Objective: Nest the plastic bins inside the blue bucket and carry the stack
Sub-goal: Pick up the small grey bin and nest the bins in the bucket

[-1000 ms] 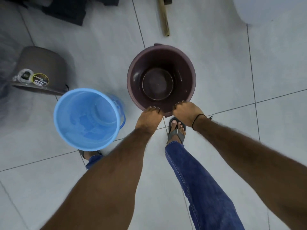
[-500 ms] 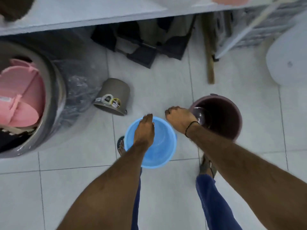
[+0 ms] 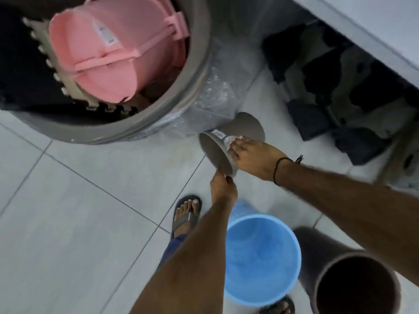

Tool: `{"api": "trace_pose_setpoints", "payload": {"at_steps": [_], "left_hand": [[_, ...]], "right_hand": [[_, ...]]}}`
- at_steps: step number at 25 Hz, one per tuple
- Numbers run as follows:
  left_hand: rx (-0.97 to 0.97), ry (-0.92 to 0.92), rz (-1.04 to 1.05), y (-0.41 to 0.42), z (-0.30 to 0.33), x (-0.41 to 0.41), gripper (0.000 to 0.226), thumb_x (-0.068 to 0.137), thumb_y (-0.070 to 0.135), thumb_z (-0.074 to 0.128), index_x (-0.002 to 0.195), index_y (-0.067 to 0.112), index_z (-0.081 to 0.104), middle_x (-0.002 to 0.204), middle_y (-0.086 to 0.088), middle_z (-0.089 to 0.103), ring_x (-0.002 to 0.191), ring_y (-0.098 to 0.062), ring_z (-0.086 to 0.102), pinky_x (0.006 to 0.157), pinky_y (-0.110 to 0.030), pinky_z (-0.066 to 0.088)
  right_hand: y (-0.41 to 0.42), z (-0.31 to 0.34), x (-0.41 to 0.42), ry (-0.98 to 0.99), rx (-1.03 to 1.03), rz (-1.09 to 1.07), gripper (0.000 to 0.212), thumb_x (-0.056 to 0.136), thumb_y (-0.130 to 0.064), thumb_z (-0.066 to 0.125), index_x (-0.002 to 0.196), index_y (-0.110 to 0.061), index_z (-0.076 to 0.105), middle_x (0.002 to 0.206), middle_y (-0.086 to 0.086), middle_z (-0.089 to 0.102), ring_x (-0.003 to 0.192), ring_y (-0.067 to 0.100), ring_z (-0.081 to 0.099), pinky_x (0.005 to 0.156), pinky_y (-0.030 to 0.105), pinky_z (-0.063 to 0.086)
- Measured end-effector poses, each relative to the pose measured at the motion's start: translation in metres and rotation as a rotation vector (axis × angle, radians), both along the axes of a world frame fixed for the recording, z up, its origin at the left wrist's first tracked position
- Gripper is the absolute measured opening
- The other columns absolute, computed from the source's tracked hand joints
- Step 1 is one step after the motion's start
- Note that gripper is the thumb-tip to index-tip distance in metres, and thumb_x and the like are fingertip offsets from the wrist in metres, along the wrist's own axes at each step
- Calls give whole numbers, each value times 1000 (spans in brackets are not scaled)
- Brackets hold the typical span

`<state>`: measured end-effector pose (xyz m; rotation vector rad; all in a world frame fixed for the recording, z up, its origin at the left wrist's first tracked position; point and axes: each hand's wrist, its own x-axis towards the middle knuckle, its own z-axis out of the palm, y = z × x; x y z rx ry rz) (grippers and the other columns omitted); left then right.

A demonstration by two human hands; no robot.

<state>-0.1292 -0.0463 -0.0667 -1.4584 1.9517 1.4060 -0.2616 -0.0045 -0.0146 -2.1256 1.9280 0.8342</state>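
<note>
A small grey plastic bin point(image 3: 243, 128) is tipped on its side just above the tiled floor, its mouth facing left. My right hand point(image 3: 254, 158) grips its rim from the right, over a white label. My left hand point(image 3: 223, 185) pinches the lower edge of the same rim. The blue bucket point(image 3: 260, 259) stands upright and empty on the floor below my arms. A dark maroon bin point(image 3: 353, 284) stands to the right of the bucket, touching or nearly touching it.
A large grey tub point(image 3: 195, 91) wrapped in clear plastic holds pink plastic items point(image 3: 113, 53) and foam mats at the upper left. Dark objects point(image 3: 340, 105) lie under a white shelf at the upper right. My sandalled foot point(image 3: 187, 214) stands left of the bucket.
My view swung left and both hands left the area above the blue bucket. They reached forward and took hold of the small grey bin, which is now tipped off the floor.
</note>
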Motion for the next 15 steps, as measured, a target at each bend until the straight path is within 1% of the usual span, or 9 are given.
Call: {"api": "trace_pose_setpoints", "payload": {"at_steps": [2,4,6,8,10,11,13,15], "left_hand": [[75,24,39,-8,-29,-15,35,97,11,47,131,7,54,125,-23,65,114,-41,59,89,-40,47],[117,15,69,-7,-55,-25,29,96,17,52,120,5,61,119,-25,67,109,-43,61,87,-44,52],[178,11,180,-2,-71,-31,26,93,23,58,113,8,66,113,-22,70,106,-40,63,86,-45,54],[187,59,259,5,-74,-38,21,91,20,60,105,8,69,107,-17,74,103,-34,67,81,-39,53],[134,98,161,11,-68,-46,20,92,13,56,104,5,70,104,-15,75,99,-32,68,76,-34,51],[85,118,72,15,-61,-49,21,92,11,54,105,5,69,104,-16,74,97,-34,67,75,-34,50],[-20,164,-136,28,-40,-51,23,93,10,49,108,7,66,101,-18,73,94,-39,65,75,-39,48],[-110,236,-335,45,-16,-48,27,91,7,47,110,11,66,99,-19,73,91,-43,64,73,-43,50]], "right_hand": [[-38,-26,1,3,98,118,47,99,-10,38,143,7,37,148,27,42,137,39,40,117,46,29],[-63,-47,-1,26,229,198,47,101,-11,36,145,5,34,153,25,35,143,39,29,120,48,20],[-72,-60,-7,54,303,238,43,100,-13,43,141,1,46,151,22,40,143,39,29,120,48,18],[-68,-61,-17,48,330,251,34,97,-14,50,126,-4,62,140,20,54,137,39,39,118,48,24],[-56,-50,-28,23,301,270,25,95,-14,53,112,-9,70,123,16,67,123,37,51,115,49,29],[-47,-42,-34,24,279,274,23,94,-15,53,107,-12,72,116,13,70,117,35,55,115,50,28],[-20,-21,-44,33,291,202,23,95,-14,51,104,-15,72,112,10,71,112,32,58,118,50,23],[20,0,-49,-15,346,53,23,95,-12,50,106,-15,70,113,9,71,111,30,60,119,47,23]]}}
